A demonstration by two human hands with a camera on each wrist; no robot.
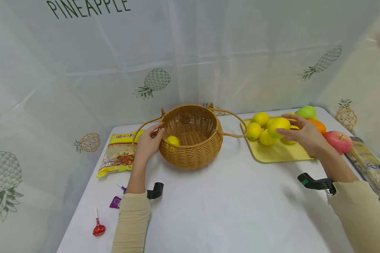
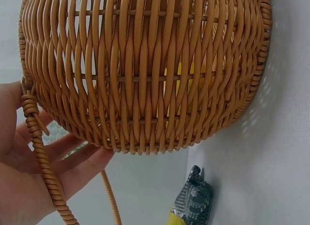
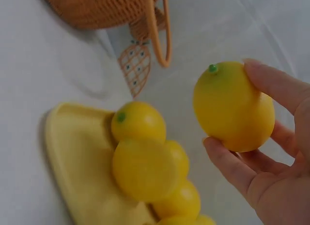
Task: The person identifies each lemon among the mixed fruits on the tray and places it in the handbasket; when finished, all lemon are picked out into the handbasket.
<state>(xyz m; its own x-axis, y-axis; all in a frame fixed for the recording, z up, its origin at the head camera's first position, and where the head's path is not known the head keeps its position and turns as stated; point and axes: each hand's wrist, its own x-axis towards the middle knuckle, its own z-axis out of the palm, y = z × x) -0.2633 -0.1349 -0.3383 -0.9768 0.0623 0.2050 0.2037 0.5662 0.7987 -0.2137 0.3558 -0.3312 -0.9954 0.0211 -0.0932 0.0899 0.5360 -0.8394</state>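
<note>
A round wicker basket (image 1: 190,154) with two looped handles stands at the back middle, and a lemon (image 1: 172,140) lies inside it. My left hand (image 1: 148,143) holds the basket's left rim, beside one handle (image 2: 46,172); in the left wrist view its fingers lie against the wicker. Between thumb and fingers, my right hand (image 1: 308,136) pinches another lemon (image 3: 233,107), raised above a yellow tray (image 1: 272,156). Several more lemons (image 3: 144,169) lie on that tray. The right wrist view shows a green stem nub on the held lemon.
Right of the tray lie a red apple (image 1: 338,141), an orange (image 1: 318,125), a green fruit (image 1: 307,112) and a long package (image 1: 370,161). At left are a yellow food bag (image 1: 118,154), a red lollipop (image 1: 99,229) and a purple-wrapped sweet (image 1: 115,202). A pineapple-print cloth (image 1: 209,80) hangs behind.
</note>
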